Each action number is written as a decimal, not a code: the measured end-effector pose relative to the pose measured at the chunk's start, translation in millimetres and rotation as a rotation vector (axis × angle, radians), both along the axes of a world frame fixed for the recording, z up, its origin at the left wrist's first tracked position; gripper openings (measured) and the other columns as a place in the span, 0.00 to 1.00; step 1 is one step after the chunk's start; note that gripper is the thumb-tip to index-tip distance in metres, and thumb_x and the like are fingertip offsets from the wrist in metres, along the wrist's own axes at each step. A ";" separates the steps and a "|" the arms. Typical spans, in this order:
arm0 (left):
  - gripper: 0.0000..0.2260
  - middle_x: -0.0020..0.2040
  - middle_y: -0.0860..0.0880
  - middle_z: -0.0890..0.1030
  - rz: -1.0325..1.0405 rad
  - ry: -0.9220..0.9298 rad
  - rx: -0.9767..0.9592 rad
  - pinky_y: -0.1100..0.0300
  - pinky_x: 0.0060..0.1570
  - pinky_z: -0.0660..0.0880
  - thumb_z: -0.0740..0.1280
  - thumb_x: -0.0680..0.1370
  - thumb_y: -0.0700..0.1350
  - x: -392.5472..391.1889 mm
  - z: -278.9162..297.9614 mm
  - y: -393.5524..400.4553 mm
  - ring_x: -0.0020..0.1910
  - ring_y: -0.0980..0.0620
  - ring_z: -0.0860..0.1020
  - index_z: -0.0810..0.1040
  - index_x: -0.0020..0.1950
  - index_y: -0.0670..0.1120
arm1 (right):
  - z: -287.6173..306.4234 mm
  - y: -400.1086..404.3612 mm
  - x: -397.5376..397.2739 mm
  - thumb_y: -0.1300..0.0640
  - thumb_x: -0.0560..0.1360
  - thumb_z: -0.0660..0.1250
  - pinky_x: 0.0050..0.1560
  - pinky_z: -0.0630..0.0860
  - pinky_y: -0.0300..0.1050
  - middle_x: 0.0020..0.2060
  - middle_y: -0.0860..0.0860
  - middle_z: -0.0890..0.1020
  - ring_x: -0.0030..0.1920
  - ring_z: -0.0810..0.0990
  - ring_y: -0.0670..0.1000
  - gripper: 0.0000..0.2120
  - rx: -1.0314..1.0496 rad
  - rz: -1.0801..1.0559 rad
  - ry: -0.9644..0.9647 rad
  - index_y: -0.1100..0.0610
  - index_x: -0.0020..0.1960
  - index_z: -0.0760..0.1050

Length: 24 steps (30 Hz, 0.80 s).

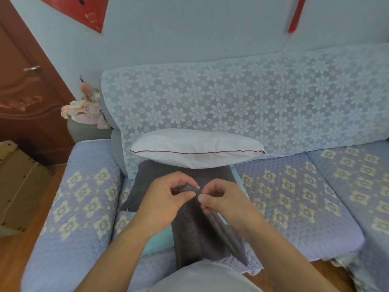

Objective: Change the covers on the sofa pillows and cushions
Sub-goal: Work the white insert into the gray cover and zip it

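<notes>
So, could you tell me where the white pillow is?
The white pillow lies centre-frame on the sofa seat against the lace-covered backrest, just beyond the grey cover.

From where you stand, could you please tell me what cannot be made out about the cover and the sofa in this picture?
Head view only:
- What the left hand and right hand pinch on the grey cover: zipper or seam, hidden by the fingers.
- The cover's near end, hidden behind the person's body at the bottom edge.
- The white pillow's underside, resting on the cover.
- The sofa's right end, cut off by the edge.
</notes>
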<state>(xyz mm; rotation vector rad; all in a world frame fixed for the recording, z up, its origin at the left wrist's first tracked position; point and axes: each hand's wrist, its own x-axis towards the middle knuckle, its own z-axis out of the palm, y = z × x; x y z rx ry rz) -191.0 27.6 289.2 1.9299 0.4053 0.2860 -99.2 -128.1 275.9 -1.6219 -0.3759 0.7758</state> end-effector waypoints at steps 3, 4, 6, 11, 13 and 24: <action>0.12 0.43 0.53 0.86 -0.001 0.029 0.005 0.58 0.50 0.77 0.75 0.74 0.35 -1.4 2.1 -3.3 0.44 0.53 0.83 0.84 0.45 0.54 | -1.8 -5.3 5.2 0.61 0.75 0.74 0.42 0.82 0.42 0.35 0.51 0.84 0.36 0.82 0.48 0.03 -0.074 0.077 -0.054 0.56 0.47 0.81; 0.11 0.43 0.53 0.86 0.016 0.032 0.002 0.59 0.49 0.76 0.75 0.74 0.36 -1.6 3.0 -4.6 0.44 0.54 0.83 0.84 0.45 0.53 | -0.6 -6.2 4.1 0.60 0.75 0.74 0.41 0.81 0.42 0.34 0.51 0.84 0.35 0.82 0.47 0.01 -0.098 0.084 -0.097 0.56 0.46 0.82; 0.11 0.42 0.54 0.86 0.037 0.036 0.029 0.59 0.49 0.77 0.76 0.73 0.36 -1.1 3.7 -6.3 0.43 0.56 0.83 0.83 0.44 0.54 | -0.2 -6.7 1.3 0.55 0.74 0.74 0.41 0.80 0.45 0.33 0.50 0.83 0.34 0.81 0.45 0.04 -0.190 0.066 -0.273 0.52 0.41 0.81; 0.11 0.41 0.61 0.83 0.026 0.056 0.219 0.67 0.43 0.74 0.76 0.74 0.41 -2.2 4.4 -9.3 0.43 0.59 0.81 0.82 0.44 0.59 | 2.7 -5.9 -4.2 0.51 0.76 0.71 0.42 0.77 0.45 0.32 0.45 0.80 0.36 0.78 0.45 0.07 -0.347 0.062 -0.573 0.48 0.39 0.78; 0.11 0.42 0.62 0.82 0.015 0.034 0.263 0.70 0.43 0.72 0.76 0.74 0.42 -3.2 6.8 -8.8 0.44 0.60 0.80 0.82 0.45 0.59 | 7.3 -7.5 -4.5 0.57 0.78 0.69 0.41 0.80 0.46 0.32 0.48 0.81 0.34 0.79 0.46 0.06 -0.194 0.036 -0.237 0.53 0.42 0.79; 0.10 0.41 0.51 0.86 0.405 -0.186 -0.026 0.61 0.48 0.79 0.74 0.74 0.34 -7.4 3.0 23.8 0.43 0.54 0.83 0.83 0.45 0.49 | -85.5 -56.8 72.4 0.67 0.77 0.66 0.35 0.70 0.44 0.36 0.59 0.77 0.33 0.73 0.52 0.02 -0.541 -0.389 0.166 0.65 0.49 0.76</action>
